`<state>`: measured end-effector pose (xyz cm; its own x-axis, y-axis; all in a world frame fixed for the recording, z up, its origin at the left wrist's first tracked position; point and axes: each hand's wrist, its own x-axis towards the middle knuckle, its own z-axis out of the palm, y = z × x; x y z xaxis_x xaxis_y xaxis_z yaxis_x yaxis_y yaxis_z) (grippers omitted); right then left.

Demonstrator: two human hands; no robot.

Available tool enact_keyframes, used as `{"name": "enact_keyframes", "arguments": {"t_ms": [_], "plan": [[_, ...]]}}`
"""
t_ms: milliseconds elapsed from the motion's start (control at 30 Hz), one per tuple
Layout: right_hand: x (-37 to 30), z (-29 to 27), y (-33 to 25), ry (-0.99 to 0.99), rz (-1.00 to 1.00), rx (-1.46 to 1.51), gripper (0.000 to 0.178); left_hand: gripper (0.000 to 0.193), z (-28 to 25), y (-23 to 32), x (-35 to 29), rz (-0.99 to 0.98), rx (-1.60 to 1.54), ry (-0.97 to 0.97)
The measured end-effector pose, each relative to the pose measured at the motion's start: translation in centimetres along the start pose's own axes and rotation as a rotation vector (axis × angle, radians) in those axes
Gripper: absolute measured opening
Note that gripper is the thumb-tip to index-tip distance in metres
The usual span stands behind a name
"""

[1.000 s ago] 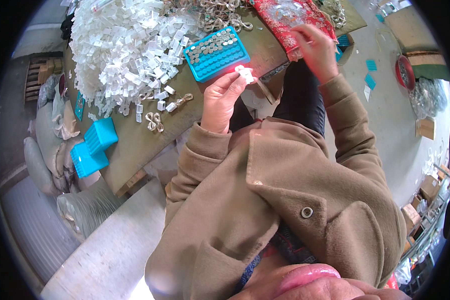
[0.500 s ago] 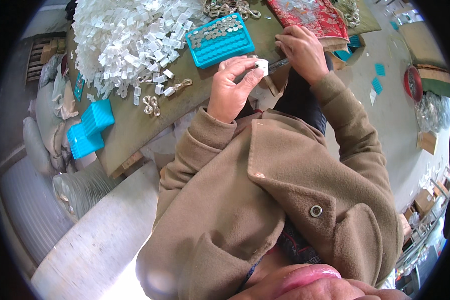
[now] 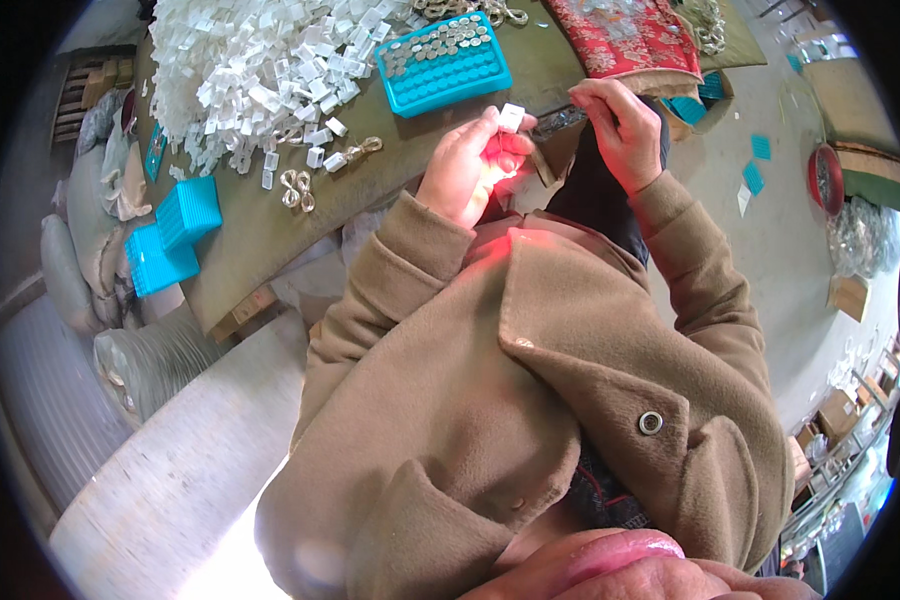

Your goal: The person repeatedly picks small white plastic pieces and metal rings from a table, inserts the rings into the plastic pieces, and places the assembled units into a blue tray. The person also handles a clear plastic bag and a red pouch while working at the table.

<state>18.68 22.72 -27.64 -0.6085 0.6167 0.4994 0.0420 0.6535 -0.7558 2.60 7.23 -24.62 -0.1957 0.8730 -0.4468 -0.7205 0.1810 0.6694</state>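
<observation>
My left hand (image 3: 470,168) is closed around a small white plastic case (image 3: 511,118), which sticks up between thumb and fingers. A red glow lights its palm and curled fingers and spills onto my coat. To its right, a short way off, my right hand (image 3: 625,130) is in a pinch near the table edge; whatever its fingertips hold, if anything, is too small to make out. Beyond the left hand lies a blue tray (image 3: 435,92) with round pockets, its far rows filled with silver discs like button cells. Nearby are coiled cords (image 3: 298,190) and a white case with a cord (image 3: 352,153).
A large heap of white plastic cases (image 3: 255,75) covers the table's far left. Blue trays (image 3: 188,212) are stacked at the left edge. Red patterned cloth (image 3: 630,40) covers the far right corner, with a carton of blue trays (image 3: 708,98) beside it. A red basin (image 3: 826,180) is farther right.
My left hand has turned its palm upward around the white case, and a red glow has appeared in it. My right hand has drawn back slightly toward me, away from the cloth.
</observation>
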Motion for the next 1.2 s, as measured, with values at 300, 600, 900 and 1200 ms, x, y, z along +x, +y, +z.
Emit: {"name": "enact_keyframes", "arguments": {"t_ms": [300,600,900,1200], "plan": [[2.0,2.2,-6.1,-0.173,0.192,0.253,0.018,0.029,0.8,0.7,-1.2,0.128,-0.142,0.154],[3.1,3.8,-6.5,-0.246,-0.018,0.328,0.006,0.031,-1.6,1.1,-1.8,0.126,-0.195,-0.142],[3.3,4.8,-8.1,-0.273,0.023,0.285,0.005,0.029,-2.5,1.3,-2.9,0.168,-0.325,-0.188],[4.2,5.6,-9.4,-0.367,-0.221,0.025,0.009,0.021,-2.9,1.9,-3.9,0.240,-0.071,0.035]]}}
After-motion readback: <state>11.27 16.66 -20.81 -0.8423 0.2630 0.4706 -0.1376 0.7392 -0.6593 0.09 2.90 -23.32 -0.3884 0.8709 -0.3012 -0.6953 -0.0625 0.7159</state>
